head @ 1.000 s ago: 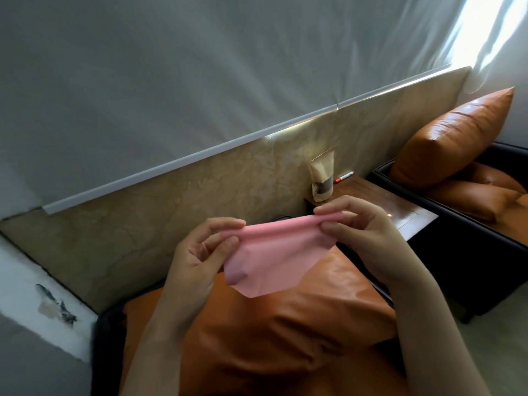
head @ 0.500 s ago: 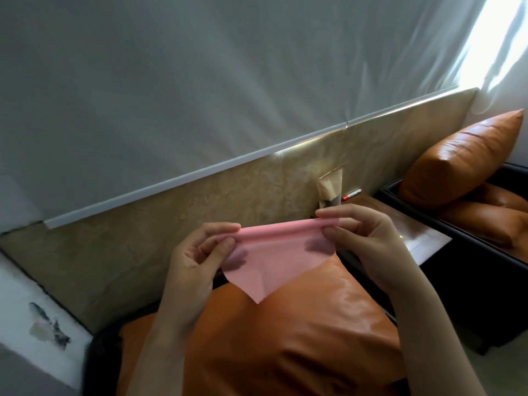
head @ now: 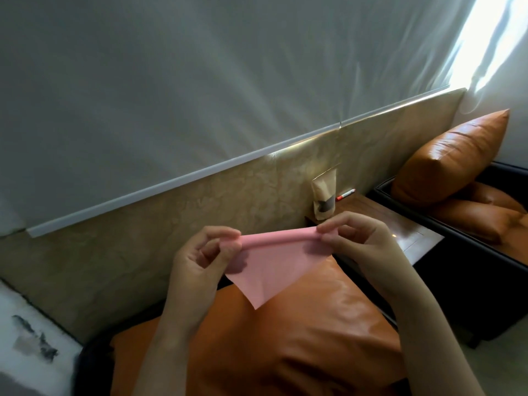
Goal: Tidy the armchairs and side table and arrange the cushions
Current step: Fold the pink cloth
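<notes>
The pink sheet [head: 274, 270] is up in the air between both hands, not resting on anything. The left hand [head: 200, 261] pinches one end of its rolled top edge and the right hand [head: 360, 244] pinches the other. It's thumb against fingertips on both sides, so all the fingers [head: 225, 234] are closed tight on it. Can't tell if it's paper or thin cloth tbh.

The roll's long axis runs straight across from the left fingers to the right ones, tilting up a bit toward the right. The loose part hangs below the fingers as a triangle. Its point aims down at the orange cushion [head: 300, 338] directly under the hands, and it looks like there's a gap between them.

What matters for the next move imo is that the desk [head: 414, 235] sits just past the right fingers, off to their right. So the right hand is clearly the nearer one if the sheet ends up there.

Only one container: a brown pouch [head: 324, 198] stands upright at the back of the desk, just beyond the right fingers. It has a dark window, but I can't make out what's inside. A red-and-white marker [head: 345, 193] lies just beside it, further right. Well past that is the second armchair [head: 457, 252], with a far cushion [head: 451, 158] propped up in it.
</notes>
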Demonstrator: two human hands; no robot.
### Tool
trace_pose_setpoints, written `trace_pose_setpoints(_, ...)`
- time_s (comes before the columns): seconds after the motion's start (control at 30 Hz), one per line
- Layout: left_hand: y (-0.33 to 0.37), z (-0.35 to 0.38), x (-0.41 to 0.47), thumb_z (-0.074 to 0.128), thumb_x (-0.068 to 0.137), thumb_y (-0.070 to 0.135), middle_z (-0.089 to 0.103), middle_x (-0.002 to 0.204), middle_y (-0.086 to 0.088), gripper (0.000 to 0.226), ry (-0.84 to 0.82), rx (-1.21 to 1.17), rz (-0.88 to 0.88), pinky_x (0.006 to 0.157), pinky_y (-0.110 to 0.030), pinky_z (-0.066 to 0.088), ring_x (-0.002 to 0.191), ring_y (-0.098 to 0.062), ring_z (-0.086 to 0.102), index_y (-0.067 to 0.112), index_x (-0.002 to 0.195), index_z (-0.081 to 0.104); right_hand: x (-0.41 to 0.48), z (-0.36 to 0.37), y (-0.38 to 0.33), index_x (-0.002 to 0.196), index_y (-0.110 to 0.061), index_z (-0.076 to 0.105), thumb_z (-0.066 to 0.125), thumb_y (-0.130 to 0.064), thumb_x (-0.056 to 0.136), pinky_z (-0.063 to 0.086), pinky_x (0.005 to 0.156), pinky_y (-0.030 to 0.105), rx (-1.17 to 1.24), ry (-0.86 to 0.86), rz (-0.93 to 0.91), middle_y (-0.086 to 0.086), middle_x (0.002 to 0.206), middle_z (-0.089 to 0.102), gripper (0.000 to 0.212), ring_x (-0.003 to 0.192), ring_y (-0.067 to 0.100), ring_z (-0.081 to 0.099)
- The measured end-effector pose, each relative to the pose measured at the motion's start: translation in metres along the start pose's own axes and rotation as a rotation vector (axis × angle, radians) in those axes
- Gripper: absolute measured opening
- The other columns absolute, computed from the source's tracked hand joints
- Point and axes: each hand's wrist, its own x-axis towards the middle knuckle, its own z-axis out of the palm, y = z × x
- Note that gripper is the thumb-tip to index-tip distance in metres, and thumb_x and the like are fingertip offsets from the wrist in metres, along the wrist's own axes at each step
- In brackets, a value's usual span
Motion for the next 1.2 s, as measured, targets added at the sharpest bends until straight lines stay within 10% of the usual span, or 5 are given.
trace_pose_setpoints(0.4, -0.003, -0.018, 0.001, 0.061, 0.084, 0.008, 0.073, 0.09, 0.002, 0.016, -0.046, 0.07, 0.039, 0.07, -0.015, 0.054, 0.086, -0.011, 0.07, 0.013, 0.098, 0.066, 0.005, 0.015, 0.003, 0.095, -0.008, 0.069, 0.06, 0.012, 0.084, 0.052, 0.076, 0.021, -0.046, -0.023, -0.065, 0.009, 0.089, 0.074, 0.024, 0.086, 0.016, 0.07)
trace_pose_setpoints(0.6, -0.005, -0.014, 0.002, 0.058, 0.08, 0.025, 0.069, 0.09, 0.008, 0.021, -0.094, 0.045, 0.003, 0.063, -0.028, 0.059, 0.085, -0.012, 0.068, 0.019, 0.1, 0.061, 0.003, 0.013, 0.0, 0.095, -0.026, 0.071, 0.061, -0.014, 0.085, 0.053, 0.063, 0.034, -0.066, -0.025, -0.024, 0.017, 0.072, 0.069, 0.018, 0.066, 0.022, 0.065)
trace_pose_setpoints(0.83, -0.002, -0.012, 0.003, 0.057, 0.084, 0.025, 0.068, 0.088, 0.004, 0.012, -0.121, 0.037, -0.011, 0.064, -0.059, 0.053, 0.083, -0.027, 0.066, 0.026, 0.095, 0.062, 0.001, 0.01, -0.002, 0.097, -0.011, 0.067, 0.059, -0.006, 0.086, 0.043, 0.047, 0.018, 0.021, -0.037, 0.015, 0.007, 0.063, 0.067, 0.015, 0.048, 0.012, 0.056)
trace_pose_setpoints(1.2, -0.008, -0.019, 0.005, 0.065, 0.083, 0.013, 0.068, 0.09, -0.002, 0.011, -0.164, -0.174, -0.031, 0.06, -0.026, 0.055, 0.081, -0.019, 0.066, 0.022, 0.087, 0.069, 0.004, 0.005, 0.001, 0.092, -0.021, 0.076, 0.072, -0.014, 0.077, 0.054, 0.063, 0.027, 0.171, -0.119, 0.053, 0.007, 0.085, 0.073, 0.018, 0.073, 0.019, 0.067)
